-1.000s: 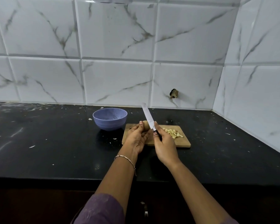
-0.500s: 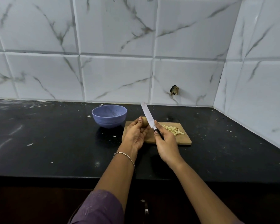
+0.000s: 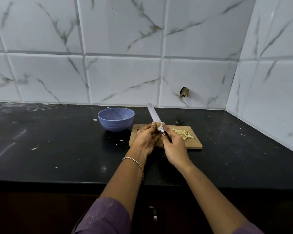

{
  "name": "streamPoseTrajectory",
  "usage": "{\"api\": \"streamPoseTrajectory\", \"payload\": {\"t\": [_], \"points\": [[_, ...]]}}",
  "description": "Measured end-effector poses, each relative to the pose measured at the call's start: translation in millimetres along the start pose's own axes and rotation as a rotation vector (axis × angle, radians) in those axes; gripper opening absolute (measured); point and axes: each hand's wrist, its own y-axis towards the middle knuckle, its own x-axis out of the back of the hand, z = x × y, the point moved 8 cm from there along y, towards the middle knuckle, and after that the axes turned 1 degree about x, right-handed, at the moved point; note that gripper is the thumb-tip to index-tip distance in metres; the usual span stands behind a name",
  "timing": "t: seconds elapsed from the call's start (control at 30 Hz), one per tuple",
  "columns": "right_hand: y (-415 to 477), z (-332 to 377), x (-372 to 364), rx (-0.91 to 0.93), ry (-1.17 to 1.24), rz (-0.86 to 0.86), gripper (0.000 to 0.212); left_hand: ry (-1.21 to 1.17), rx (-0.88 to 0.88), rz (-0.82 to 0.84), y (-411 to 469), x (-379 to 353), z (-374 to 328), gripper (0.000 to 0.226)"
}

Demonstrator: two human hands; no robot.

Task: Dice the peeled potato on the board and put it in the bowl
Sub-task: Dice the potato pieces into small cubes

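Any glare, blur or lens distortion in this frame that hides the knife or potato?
Head view: wide-angle bowing curves the wall tiles; reflections streak the counter; knife, diced pieces and right hand are sharp; the left hand, not blur, covers most of the potato.

Single head view, angled down, facing tiled wall (image 3: 122, 78).

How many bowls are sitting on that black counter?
1. The round lavender-blue bowl stands on the black counter, just left of the wooden cutting board, near the tiled wall. No second bowl shows.
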Motion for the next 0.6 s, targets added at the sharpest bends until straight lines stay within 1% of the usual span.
{"api": "streamPoseTrajectory", "payload": {"t": [0.07, 0.17, 0.33, 0.43, 0.5, 0.6], "points": [[-3, 0, -3, 0.008, -0.005, 0.025, 0.042, -0.06, -0.011, -0.013, 4, 3, -2, 0.018], [-3, -1, -2, 0.011, 0.039, 0.028, 0.042, -0.086, -0.013, -0.008, 5, 3, -3, 0.018], [2, -1, 0, 0.0, 0.016, -0.005, 0.043, -0.013, 0.034, 0.056, 0, -4, 4, 0.013], [3, -1, -1, 0.007, -0.016, 0.001, 0.043, 0.004, 0.033, 0.043, 0, -2, 5, 0.013], [1, -1, -6, 0.006, -0.023, 0.044, 0.043, -0.041, 0.005, 0.0, 2, 1, 1, 0.016], [-3, -2, -12, 0.014, -0.027, 0.1, 0.043, -0.129, -0.023, -0.054, 8, 8, -2, 0.029]]}}
